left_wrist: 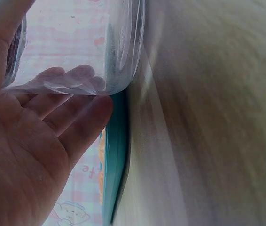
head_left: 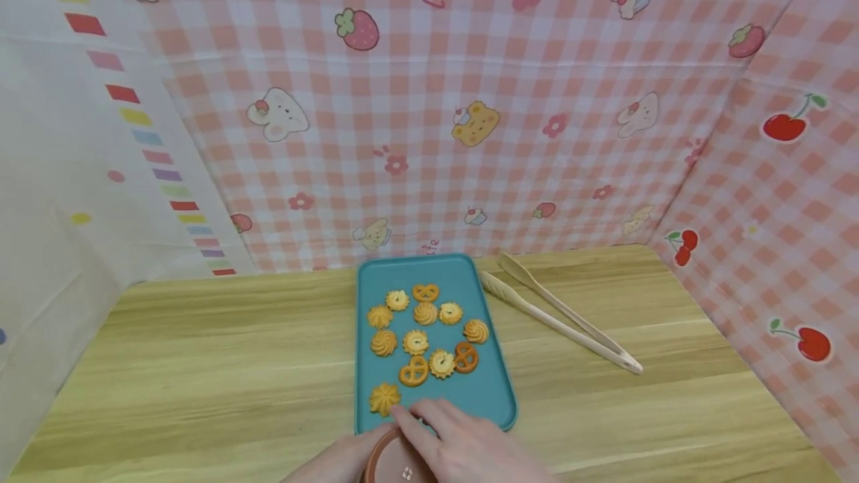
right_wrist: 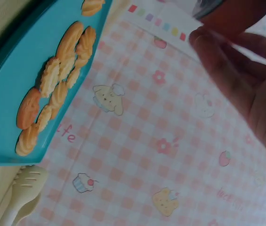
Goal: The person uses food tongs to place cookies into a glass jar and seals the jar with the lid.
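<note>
At the bottom of the head view, a brown round lid [head_left: 396, 466] tops a jar. My right hand [head_left: 473, 444] grips this lid from above, thumb and fingers at its rim. The left wrist view shows the jar [left_wrist: 123, 70] as clear plastic. My left hand [left_wrist: 34, 146] holds it round its side, fingers visible through the wall. In the right wrist view the lid [right_wrist: 241, 16] is dark and partly cut off. Just beyond the hands lies a teal tray [head_left: 486, 397] bearing several swirl cookies [head_left: 384, 343] and pretzel-shaped cookies [head_left: 414, 371].
Beige tongs [head_left: 570, 319] lie spread on the wooden table [head_left: 221, 364], to the right of the tray. A pink checked cloth [head_left: 403, 95] with cartoon prints hangs behind the table and along its right side. White cloth [head_left: 54, 170] covers the left.
</note>
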{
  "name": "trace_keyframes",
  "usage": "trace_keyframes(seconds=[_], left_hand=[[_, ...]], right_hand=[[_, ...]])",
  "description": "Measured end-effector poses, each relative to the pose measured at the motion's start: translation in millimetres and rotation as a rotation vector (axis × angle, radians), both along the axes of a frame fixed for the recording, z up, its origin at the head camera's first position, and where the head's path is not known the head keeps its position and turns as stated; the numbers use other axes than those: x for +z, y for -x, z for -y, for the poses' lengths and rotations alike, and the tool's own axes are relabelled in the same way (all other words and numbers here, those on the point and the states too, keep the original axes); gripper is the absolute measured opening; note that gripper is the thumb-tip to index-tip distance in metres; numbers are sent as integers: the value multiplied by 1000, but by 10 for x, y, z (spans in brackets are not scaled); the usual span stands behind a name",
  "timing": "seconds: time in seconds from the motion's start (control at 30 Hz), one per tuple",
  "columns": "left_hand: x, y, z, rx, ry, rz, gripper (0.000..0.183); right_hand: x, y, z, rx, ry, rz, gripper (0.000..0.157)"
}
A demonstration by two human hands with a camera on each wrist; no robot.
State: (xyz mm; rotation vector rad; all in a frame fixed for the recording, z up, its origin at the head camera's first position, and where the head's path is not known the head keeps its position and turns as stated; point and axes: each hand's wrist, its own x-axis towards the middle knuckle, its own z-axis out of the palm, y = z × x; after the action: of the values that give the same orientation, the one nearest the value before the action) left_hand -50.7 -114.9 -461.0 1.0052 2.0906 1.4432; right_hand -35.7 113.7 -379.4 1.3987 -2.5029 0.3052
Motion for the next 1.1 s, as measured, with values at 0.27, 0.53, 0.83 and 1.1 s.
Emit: trace_keyframes(seconds=[0.27,0.53,0.83,1.1], left_hand=[[28,-11,-36,-2,-64,138,62],[41,-29,-62,5,-56,97,59],[14,-5,-57,-5,-20,6,57],[-32,32,-11,-18,0,-136,50]], right_hand=[[-51,-24,44,-45,12,-42,55],[-48,7,39,-7,24,3,53],[-36,102,-11,119,-7,84,57],[-14,165,-59,199,-68,105,55]])
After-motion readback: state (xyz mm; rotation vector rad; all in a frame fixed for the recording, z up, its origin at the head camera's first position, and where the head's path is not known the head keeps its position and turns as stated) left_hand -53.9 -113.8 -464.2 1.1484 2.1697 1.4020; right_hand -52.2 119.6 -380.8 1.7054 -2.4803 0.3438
